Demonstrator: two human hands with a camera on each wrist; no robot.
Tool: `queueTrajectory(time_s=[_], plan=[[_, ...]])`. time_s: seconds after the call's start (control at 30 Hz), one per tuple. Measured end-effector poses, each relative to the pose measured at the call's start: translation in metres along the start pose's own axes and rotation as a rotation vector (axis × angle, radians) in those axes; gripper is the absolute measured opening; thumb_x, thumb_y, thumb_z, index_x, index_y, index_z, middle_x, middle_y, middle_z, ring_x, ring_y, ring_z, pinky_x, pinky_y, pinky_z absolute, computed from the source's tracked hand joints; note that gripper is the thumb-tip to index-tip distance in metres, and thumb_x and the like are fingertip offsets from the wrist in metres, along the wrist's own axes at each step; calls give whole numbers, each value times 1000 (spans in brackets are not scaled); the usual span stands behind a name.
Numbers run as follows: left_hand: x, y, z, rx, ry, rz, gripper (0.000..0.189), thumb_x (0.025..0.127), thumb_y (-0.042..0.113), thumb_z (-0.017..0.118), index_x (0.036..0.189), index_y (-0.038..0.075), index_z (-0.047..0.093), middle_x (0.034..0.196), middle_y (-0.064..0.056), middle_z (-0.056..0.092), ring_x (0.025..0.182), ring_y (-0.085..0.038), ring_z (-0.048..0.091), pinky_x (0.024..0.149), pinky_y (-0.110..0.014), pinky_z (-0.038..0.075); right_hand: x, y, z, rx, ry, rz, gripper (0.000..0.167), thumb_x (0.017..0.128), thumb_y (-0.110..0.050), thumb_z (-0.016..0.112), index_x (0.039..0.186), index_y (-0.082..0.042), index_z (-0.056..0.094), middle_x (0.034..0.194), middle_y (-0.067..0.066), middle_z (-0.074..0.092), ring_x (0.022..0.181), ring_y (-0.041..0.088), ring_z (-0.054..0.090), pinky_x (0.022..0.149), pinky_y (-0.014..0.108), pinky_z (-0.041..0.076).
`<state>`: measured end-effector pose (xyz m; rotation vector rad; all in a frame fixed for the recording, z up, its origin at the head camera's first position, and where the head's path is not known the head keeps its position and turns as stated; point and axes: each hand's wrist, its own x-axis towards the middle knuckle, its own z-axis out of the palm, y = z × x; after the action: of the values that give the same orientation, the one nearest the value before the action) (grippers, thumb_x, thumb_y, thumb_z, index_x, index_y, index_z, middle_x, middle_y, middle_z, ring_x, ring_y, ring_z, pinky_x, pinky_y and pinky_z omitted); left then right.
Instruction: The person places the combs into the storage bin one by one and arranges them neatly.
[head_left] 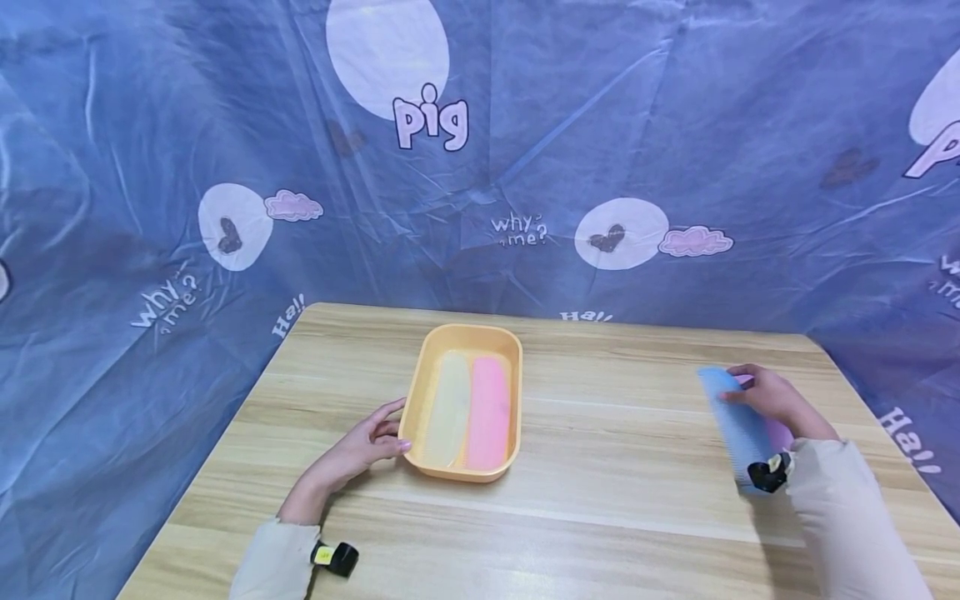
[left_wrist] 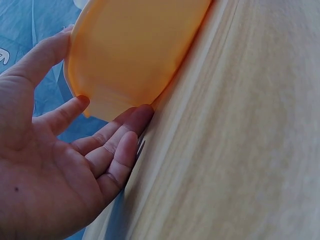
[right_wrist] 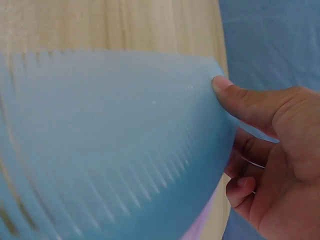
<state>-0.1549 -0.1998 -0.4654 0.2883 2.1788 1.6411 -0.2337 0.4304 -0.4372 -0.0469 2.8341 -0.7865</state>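
My right hand (head_left: 768, 396) pinches the far end of a blue comb (head_left: 731, 417) between thumb and fingers, at the right of the table. Fine teeth line the comb's edge in the right wrist view, where the thumb (right_wrist: 247, 102) lies on its face. A purple piece (head_left: 780, 435) shows partly behind it, mostly hidden. On the left, my left hand (head_left: 367, 442) holds the near left rim of an orange tray (head_left: 516, 400), thumb over the rim and fingers against the outer wall. Inside the tray lie a cream comb (head_left: 450, 408) and a pink comb (head_left: 489, 412), side by side.
The tray and combs are on a wood-grain table (head_left: 600, 483). A blue printed cloth (head_left: 525, 167) hangs behind the table and along both sides. Black wrist cameras sit on both sleeves, one (head_left: 768, 472) overlapping the blue comb's near end.
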Motion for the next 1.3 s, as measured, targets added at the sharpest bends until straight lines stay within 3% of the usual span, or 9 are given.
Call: queueTrajectory(time_s=[0.17,0.33,0.43,0.53,0.6,0.8,1.0,1.17,1.3], plan=[[0,-1,0,-25,-15,20,81,90,19,68,153,5,19,133,-30,48,111,-22,58,91,-27,50,-3,1,-5,16,-24,-16,56,93,-13,60,130,22,37,114,45,51,100,50,57,78,46,51],[0,-2,0,-44,-26,35,81,90,19,67,153,5,19,132,-30,49,109,-19,58,90,-26,50,-6,4,-7,41,-25,-25,53,95,-11,56,131,23,36,115,45,51,101,50,57,77,41,52],[0,-3,0,-46,-26,34,81,90,19,67,153,5,19,133,-30,48,109,-18,58,90,-26,50,-8,6,-7,56,-17,-32,53,96,-11,56,131,22,37,114,43,53,90,27,63,73,31,51],[0,-4,0,-46,-25,33,81,90,19,67,153,5,19,133,-30,48,108,-18,57,90,-26,49,-11,8,-7,90,-11,-42,52,97,-10,54,133,22,36,111,38,57,83,2,56,69,23,49],[0,-5,0,-46,-23,32,81,90,19,67,153,5,19,133,-30,48,109,-18,57,90,-27,50,-12,9,-7,120,-9,-39,51,98,-11,52,134,21,34,105,28,62,77,-5,51,65,22,48],[1,-5,0,-30,-15,28,80,90,19,67,153,6,20,134,-30,48,112,-23,57,92,-31,50,-15,8,-9,202,-20,-3,55,102,-19,47,139,17,30,88,-8,58,70,4,49,59,27,42],[2,-5,0,-11,-5,24,79,90,20,67,153,7,20,135,-30,48,115,-26,57,94,-33,49,-16,3,-12,297,-38,17,61,102,-22,45,143,16,21,76,-10,53,65,7,48,59,27,43],[2,-6,0,-6,-4,22,80,90,20,67,153,7,20,135,-30,48,115,-26,57,93,-32,49,-17,2,-12,348,-17,-3,59,101,-23,49,142,11,24,74,-10,56,65,8,51,59,26,44],[2,-8,0,-7,-5,24,80,91,20,67,153,7,20,135,-30,47,115,-26,56,93,-32,49,-17,3,-11,415,1,-5,34,99,-23,53,130,-18,39,74,-12,59,68,6,56,60,25,46]])
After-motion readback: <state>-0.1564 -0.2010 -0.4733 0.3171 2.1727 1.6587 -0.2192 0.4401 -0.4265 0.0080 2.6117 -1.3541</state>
